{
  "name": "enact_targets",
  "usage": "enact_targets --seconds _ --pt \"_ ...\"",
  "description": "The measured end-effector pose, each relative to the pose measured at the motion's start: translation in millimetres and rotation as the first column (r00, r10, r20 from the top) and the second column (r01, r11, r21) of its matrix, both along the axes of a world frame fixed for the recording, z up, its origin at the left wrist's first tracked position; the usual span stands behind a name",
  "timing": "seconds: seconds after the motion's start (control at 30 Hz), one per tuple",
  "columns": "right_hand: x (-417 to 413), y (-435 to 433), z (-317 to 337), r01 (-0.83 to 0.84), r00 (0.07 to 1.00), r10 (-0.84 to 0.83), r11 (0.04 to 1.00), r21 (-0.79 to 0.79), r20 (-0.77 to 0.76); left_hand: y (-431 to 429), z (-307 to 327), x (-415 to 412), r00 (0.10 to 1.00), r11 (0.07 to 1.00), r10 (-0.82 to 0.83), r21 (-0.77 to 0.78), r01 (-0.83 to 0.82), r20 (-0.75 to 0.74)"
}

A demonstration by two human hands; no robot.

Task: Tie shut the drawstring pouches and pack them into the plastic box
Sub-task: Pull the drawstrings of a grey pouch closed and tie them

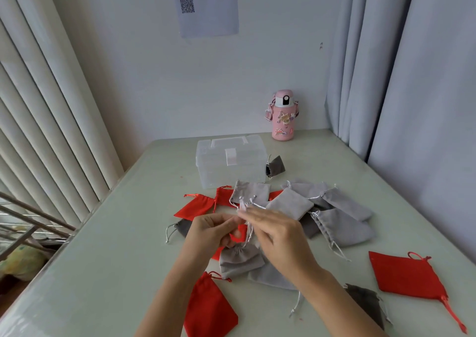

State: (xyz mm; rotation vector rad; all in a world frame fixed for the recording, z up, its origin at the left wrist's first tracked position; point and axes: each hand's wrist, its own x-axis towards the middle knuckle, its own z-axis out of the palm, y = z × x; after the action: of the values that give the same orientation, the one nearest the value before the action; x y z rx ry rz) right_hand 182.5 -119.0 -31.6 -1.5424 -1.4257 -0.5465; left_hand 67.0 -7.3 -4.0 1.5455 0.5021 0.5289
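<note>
The small light-grey velvet drawstring pouch (240, 259) hangs in front of the clear lidded plastic box (230, 162), raised off the pale green desk (116, 246) so its cords run free for tying. The left hand (210, 229) pinches the white cord at the gathered neck; the right hand (277, 229) pinches the cord ends, pulling them taut. The box sits shut behind the loose red and grey pouches (342, 227), within reach for packing
</note>
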Motion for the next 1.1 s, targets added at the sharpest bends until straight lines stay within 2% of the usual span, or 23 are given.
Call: enact_targets --seconds 0.1,0.2,0.27,0.33,0.43,0.5,0.6,0.67,0.7,0.8,0.9,1.07,1.1 --pt "-4.2 3.1 -3.5 -0.132 0.989 0.128 0.99 -0.043 -0.077 -1.0 -0.1 -2.1 0.994 0.994 -0.108 0.025 0.109 -0.028" --pt "-3.0 3.2 -2.5 -0.165 0.98 0.158 0.985 -0.048 -0.124 -0.7 3.7 -6.2 0.976 0.976 -0.214 -0.043 0.216 0.04" --pt "-1.5 -0.4 0.4 -0.185 0.961 0.171 0.982 -0.044 -0.218 -1.4 5.6 -7.9 0.961 0.962 -0.268 -0.031 0.271 0.071" --pt "-2.5 -4.5 2.8 -0.201 0.926 0.17 0.978 -0.06 -0.337 -4.3 6.7 -7.4 0.965 0.968 -0.25 0.023 0.249 0.074" --pt "-7.0 -8.3 4.0 -0.186 0.888 0.128 0.978 -0.091 -0.441 -6.9 6.9 -5.1 0.983 0.989 -0.15 -0.005 0.151 0.103" --pt "-10.0 -8.9 6.3 -0.245 0.804 0.16 0.967 -0.074 -0.572 -7.2 7.6 -4.6 0.984 0.988 -0.141 -0.038 0.146 0.112" --pt "-10.2 -9.8 10.5 -0.381 0.574 0.244 0.924 0.009 -0.782 -4.7 8.0 -5.3 0.976 0.983 -0.139 -0.094 0.156 0.166" --pt "-9.1 -9.8 11.4 -0.446 0.431 0.286 0.892 0.073 -0.856 -2.5 8.1 -5.9 0.97 0.978 -0.147 -0.115 0.171 0.192" --pt "-8.5 -9.7 11.6 -0.457 0.4 0.29 0.885 0.085 -0.87 -1.9 8.2 -6.2 0.967 0.975 -0.155 -0.128 0.183 0.204" --pt "-9.0 -8.8 13.5 -0.456 0.365 0.295 0.884 0.107 -0.883 -1.1 9.0 -7.1 0.962 0.968 -0.172 -0.143 0.204 0.21" --pt "-10.8 -7.7 15.2 -0.436 0.325 0.38 0.873 0.22 -0.866 -2.2 8.0 -6.5 0.968 0.97 -0.167 -0.143 0.195 0.187" --pt "-14.2 -8.5 16.2 -0.381 0.432 0.428 0.884 0.27 -0.794 -9.0 7.2 -4.8 0.963 0.958 -0.218 -0.152 0.242 0.16" --pt "-13.3 -8.4 15.3 -0.342 0.481 0.408 0.902 0.263 -0.776 -9.2 7.0 -5.0 0.962 0.957 -0.216 -0.158 0.242 0.164"
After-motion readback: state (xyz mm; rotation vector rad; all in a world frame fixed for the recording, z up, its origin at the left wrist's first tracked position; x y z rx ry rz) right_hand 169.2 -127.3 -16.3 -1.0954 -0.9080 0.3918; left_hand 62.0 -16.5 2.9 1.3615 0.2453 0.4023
